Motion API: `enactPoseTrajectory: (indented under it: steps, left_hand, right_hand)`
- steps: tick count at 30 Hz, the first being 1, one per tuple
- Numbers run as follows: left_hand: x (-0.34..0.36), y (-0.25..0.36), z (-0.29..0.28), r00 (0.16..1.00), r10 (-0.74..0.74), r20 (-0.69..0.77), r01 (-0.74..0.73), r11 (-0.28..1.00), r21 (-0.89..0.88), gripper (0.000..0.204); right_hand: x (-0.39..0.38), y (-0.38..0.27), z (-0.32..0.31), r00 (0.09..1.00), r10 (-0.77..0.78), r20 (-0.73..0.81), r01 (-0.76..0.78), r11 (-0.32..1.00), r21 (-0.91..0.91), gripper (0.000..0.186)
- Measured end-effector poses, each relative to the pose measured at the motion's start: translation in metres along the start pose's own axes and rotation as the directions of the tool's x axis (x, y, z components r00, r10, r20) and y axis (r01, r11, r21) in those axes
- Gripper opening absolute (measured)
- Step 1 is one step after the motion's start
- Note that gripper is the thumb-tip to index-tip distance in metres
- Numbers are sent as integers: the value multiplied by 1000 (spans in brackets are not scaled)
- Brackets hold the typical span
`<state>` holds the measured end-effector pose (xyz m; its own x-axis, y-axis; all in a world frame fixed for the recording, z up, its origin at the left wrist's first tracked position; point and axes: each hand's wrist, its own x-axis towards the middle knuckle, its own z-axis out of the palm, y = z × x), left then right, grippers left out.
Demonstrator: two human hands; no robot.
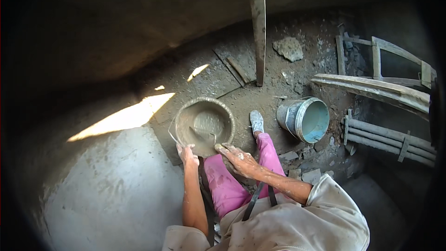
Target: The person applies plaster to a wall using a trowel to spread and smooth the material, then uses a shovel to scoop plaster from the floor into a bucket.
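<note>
A round metal pan (pixel 183 114) holding wet grey mortar sits on the dirty floor in front of me. My left hand (pixel 187 154) grips the pan's near rim by its thin wire handle. My right hand (pixel 238 158), smeared with mortar, holds a trowel (pixel 200 135) whose blade lies in the mortar. My pink-trousered leg (pixel 267 151) and a mortar-stained shoe (pixel 256 122) stretch out to the right of the pan.
A bucket (pixel 304 118) lies on its side to the right of my foot. A long wooden plank (pixel 258 23) stands upright behind the pan. Rubble (pixel 288 48), wooden boards (pixel 371 88) and grey pipes (pixel 385 137) crowd the right. A plastered wall (pixel 111 190) rises at left.
</note>
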<state>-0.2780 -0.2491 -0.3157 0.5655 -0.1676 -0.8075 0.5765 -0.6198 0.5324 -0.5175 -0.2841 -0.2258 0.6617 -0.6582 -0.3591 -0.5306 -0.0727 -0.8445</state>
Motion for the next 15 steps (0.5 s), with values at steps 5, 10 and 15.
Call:
enactPoseTrajectory:
  steps: [5,10,15]
  left_hand:
    - [132,-44,125,986,-30,163,-6,976,218,73]
    - [279,-88,229,977,120,178,-133,989,64,67]
    - [394,-80,268,963,172,209,-158,984,-80,64]
  right_hand:
    - [52,128,-4,977,111,-184,-63,967,247,50]
    - [141,258,13,955,108,-274,-50,976,212,43]
    - [203,349,22,873,412,-261,-249,837,488,52]
